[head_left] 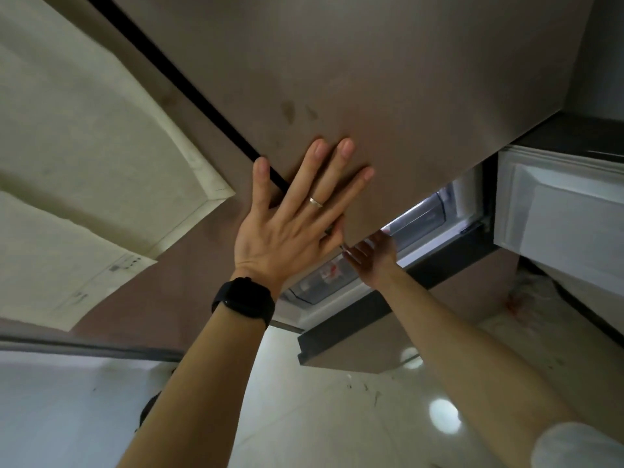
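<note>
Head view: a person's left hand (pixel 290 224) lies flat against the brown fridge door (pixel 388 79) near its lower left corner, fingers (pixel 341 160) straight and spread, grasping nothing, the thumb across the black gap (pixel 175 72) between doors. A ring (pixel 316 201) and a black watch (pixel 244 300) show on that hand and wrist. The right hand (pixel 373 256) reaches under the door's lower edge into the lit interior. Its fingers are hidden, so I cannot tell their state. Beside it sits a clear bin (pixel 320 278) with a red mark, unreadable. A white sheet (pixel 101 278) on the neighbouring door carries small print, too blurred to read.
</note>
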The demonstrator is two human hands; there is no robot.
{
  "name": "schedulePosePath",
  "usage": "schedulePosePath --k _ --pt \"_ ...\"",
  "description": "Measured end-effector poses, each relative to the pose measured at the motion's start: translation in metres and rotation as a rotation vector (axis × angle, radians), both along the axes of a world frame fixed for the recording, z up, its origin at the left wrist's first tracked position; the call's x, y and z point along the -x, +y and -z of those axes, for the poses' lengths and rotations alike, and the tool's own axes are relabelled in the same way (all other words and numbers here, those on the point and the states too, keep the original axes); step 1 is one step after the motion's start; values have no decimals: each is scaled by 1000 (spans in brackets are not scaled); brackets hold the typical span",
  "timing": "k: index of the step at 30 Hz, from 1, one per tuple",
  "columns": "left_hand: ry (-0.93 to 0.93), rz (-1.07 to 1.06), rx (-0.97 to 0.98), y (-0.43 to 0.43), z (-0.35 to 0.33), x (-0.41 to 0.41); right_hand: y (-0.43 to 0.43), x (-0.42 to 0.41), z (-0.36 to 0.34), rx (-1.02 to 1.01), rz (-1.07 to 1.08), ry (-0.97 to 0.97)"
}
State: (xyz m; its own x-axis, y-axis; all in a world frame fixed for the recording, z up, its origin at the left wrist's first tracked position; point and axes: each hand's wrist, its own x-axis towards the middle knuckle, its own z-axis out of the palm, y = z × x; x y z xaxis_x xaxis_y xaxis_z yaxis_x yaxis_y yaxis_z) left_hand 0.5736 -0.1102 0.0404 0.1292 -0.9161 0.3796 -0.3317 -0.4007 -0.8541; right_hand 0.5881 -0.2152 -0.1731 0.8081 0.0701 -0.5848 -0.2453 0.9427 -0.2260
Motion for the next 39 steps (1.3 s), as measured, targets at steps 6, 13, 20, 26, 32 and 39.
schedulePosePath --k 6,13,20,26,32,39 --pt "-3 -30 26 -3 -1 0 -2 9 -6 -91 -23 -40" --pt "-29 -41 30 -2 -1 -1 -5 36 -9 -75 -36 9" --pt "-24 -37 41 -4 -1 1 -12 79 -14 156 -156 15" --pt "-73 -26 29 -3 -2 -1 -11 123 -7 342 -248 52" --pt "-69 -1 27 -3 -3 -1 -19 167 -4 389 -287 61" --pt "-79 4 23 -5 -4 3 -22 233 0 296 -268 112"
